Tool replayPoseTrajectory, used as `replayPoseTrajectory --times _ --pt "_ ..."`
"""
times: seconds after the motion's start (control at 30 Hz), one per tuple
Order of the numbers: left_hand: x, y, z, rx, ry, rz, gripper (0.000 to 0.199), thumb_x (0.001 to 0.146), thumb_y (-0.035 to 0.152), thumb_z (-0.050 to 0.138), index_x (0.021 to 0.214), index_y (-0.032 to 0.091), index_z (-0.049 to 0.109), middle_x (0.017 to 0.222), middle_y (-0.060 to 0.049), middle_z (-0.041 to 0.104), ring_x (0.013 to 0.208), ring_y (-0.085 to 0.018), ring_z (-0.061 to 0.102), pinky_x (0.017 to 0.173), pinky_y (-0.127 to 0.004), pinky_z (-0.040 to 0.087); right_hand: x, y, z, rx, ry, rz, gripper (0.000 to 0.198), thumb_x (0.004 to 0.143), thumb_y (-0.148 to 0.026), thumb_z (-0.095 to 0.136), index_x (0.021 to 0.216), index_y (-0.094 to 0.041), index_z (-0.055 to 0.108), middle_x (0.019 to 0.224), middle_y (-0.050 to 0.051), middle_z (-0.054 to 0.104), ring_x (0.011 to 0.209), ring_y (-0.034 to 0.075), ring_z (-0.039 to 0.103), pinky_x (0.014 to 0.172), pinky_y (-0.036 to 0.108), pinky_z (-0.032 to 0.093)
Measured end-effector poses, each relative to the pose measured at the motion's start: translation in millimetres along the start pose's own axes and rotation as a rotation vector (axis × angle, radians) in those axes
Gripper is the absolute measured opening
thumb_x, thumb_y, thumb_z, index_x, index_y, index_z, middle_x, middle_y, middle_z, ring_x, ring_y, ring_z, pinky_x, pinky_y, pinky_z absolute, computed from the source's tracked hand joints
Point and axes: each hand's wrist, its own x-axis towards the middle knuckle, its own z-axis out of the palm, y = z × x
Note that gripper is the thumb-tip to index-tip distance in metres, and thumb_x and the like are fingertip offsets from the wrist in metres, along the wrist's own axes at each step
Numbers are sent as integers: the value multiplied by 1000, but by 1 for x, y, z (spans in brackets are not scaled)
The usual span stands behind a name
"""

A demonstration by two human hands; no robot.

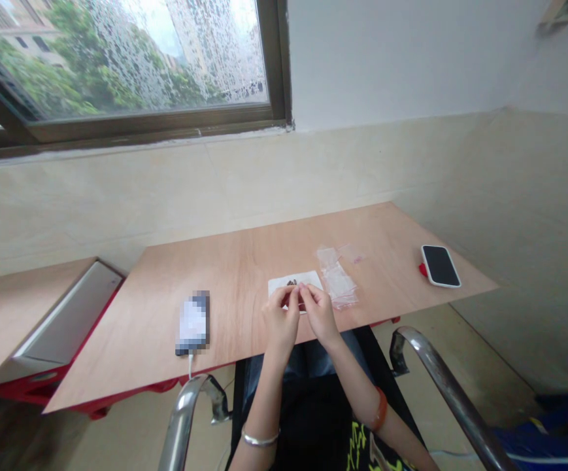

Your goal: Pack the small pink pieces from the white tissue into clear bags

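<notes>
My left hand (282, 315) and my right hand (319, 313) meet over the near edge of the table, thumbs and fingertips pinched together. What sits between the fingertips is too small to make out. Just beyond them lies a white sheet (310, 279), partly covered by my hands. On it rests a little cluster of small dark brown pieces (291, 282). Clear plastic bags (337, 280) lie in an overlapping pile right of my right hand.
A phone (194, 324) with a white cable lies left on the wooden table (234, 275). Another phone (440, 266) in a white case lies at the right, with something red (422, 269) beside it. Metal armrests (185, 412) flank me. A wall and window stand behind.
</notes>
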Motion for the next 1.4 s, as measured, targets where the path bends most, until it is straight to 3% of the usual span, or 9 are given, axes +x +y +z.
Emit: replayPoseTrajectory --times 0.17,0.4,0.63,0.87,0.97,1.1,1.2,1.27,1.4 --pt "-5 4 4 65 117 -38 17 83 30 56 81 17 67 78 -6 69 70 -17 64 65 -28 50 -3 0 4 -236 55 -189 30 90 -37 45 67 -19 53 66 1 54 64 14 52 59 26 43" --pt "2 -10 -3 63 218 -69 22 84 35 55 83 16 66 79 -7 69 71 -18 66 63 -28 51 -11 4 10 -327 64 -195 35 86 -37 49 57 -19 47 55 -2 48 53 12 44 51 24 36" --pt "-2 -8 -1 14 42 34 13 85 21 53 93 21 64 104 -7 68 91 -19 65 77 -32 52 -4 -2 0 -331 153 -104 32 83 -36 50 57 -18 55 57 1 57 53 13 48 52 25 38" --pt "-2 -8 0 165 -55 71 26 79 12 58 95 30 71 131 -6 56 104 -27 60 89 -45 46 -6 -4 -6 -495 250 -193 31 81 -33 51 53 -19 50 54 -1 51 54 13 48 54 25 38" --pt "0 -13 -2 164 -75 70 28 77 16 63 100 30 70 136 -7 51 107 -28 59 92 -45 45 -2 -4 -9 -324 222 -118 19 74 -30 57 59 -19 52 63 0 55 63 14 52 58 25 43" --pt "2 -19 -1 172 -91 87 29 78 20 63 106 29 69 141 -8 45 110 -29 56 96 -48 42 9 -5 -17 245 112 278 24 72 -38 60 87 -21 54 83 1 63 70 17 61 61 29 50" --pt "2 -19 3 119 -155 138 27 78 18 61 101 29 70 143 -6 43 115 -29 52 101 -50 37 17 -4 -23 502 -42 479 28 77 -46 56 86 -21 55 82 4 65 70 18 63 63 33 52" --pt "1 -17 6 70 -202 171 22 76 16 63 92 28 72 140 -5 46 119 -29 49 105 -51 32 20 1 -25 548 -82 493 29 78 -48 55 83 -19 57 78 6 66 72 20 64 65 34 53" --pt "-1 -8 6 -3 -239 186 15 71 12 65 75 25 71 125 -7 60 121 -29 48 108 -53 26 23 11 -26 553 28 410 28 78 -46 56 83 -19 57 77 7 65 73 21 65 66 34 54"
